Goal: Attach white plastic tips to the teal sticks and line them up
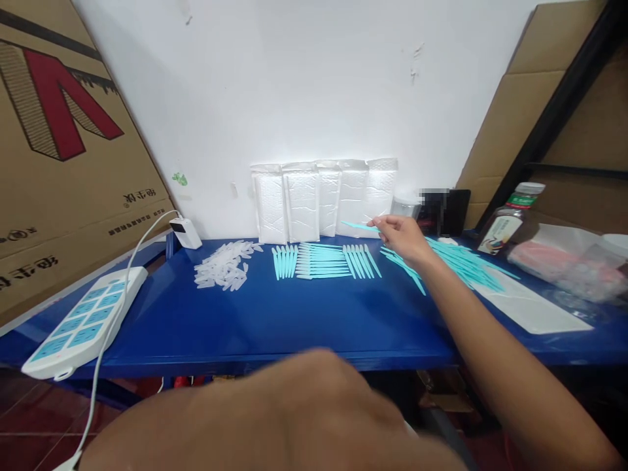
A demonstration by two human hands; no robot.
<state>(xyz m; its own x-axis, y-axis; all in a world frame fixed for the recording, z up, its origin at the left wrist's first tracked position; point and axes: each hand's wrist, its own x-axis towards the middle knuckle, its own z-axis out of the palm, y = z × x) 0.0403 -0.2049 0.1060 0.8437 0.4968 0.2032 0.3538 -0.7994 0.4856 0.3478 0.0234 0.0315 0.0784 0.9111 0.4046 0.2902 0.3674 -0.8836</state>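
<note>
My right hand (400,235) is raised above the back right of the table and pinches a slim turquoise plastic stick (357,226) that points left. Under and beside it lies a loose pile of similar turquoise sticks (461,261). Towards the middle, pale-tipped sticks lie in neat rows: an upright group (284,263), a sideways group (324,261) and a slightly slanted group (360,261). Small translucent white caps (226,265) are heaped to the left. My left hand (314,412) looms large and blurred close to the camera, its fingers not distinguishable.
Several white padded mailers (304,203) lean on the wall behind the blue table (275,320). A power strip (86,324) with a white cable lies left, near a small white device (185,233). A bottle (510,219), a clear tub (405,205) and a white sheet (540,311) are right.
</note>
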